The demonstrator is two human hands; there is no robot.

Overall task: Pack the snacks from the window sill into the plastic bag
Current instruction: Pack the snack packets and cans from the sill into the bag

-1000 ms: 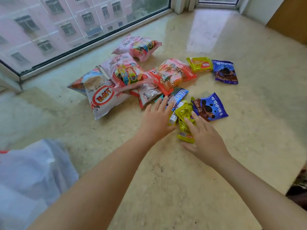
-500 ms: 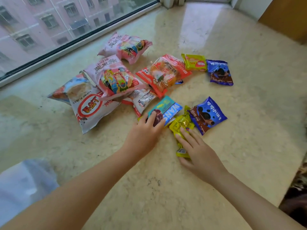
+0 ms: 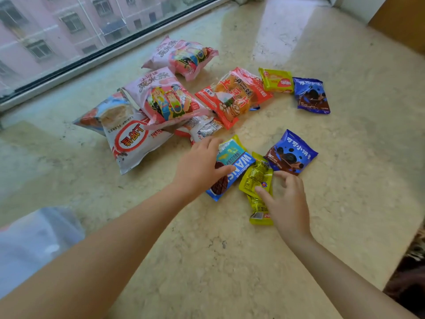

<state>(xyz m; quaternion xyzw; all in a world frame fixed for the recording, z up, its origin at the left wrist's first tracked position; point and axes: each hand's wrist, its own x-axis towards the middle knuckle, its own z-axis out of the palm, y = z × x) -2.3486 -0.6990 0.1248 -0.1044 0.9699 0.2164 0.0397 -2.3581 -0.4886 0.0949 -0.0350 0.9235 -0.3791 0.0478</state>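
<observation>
Snack packets lie in a heap on the marble window sill (image 3: 345, 157). My left hand (image 3: 200, 169) grips a blue wafer packet (image 3: 239, 162), with the thumb across its top. My right hand (image 3: 285, 203) rests with spread fingers on two yellow-green packets (image 3: 255, 180); one fingertip touches a blue cookie pack (image 3: 292, 153). Farther back lie a white shrimp-flakes bag (image 3: 131, 139), two pink bags (image 3: 161, 97) (image 3: 181, 56), a red packet (image 3: 234, 95), a green packet (image 3: 276, 80) and a second blue cookie pack (image 3: 311, 95). The pale plastic bag (image 3: 34, 245) sits blurred at lower left.
The window pane and its frame (image 3: 92, 58) run along the sill's far left edge. A small white packet (image 3: 204, 128) lies half under the pink bag. The sill's edge drops to a dark floor (image 3: 404, 284) at lower right.
My left hand has drawn the blue wafer packet out of the heap toward me. My right hand's fingers have spread across the yellow-green packets. The view has shifted closer.
</observation>
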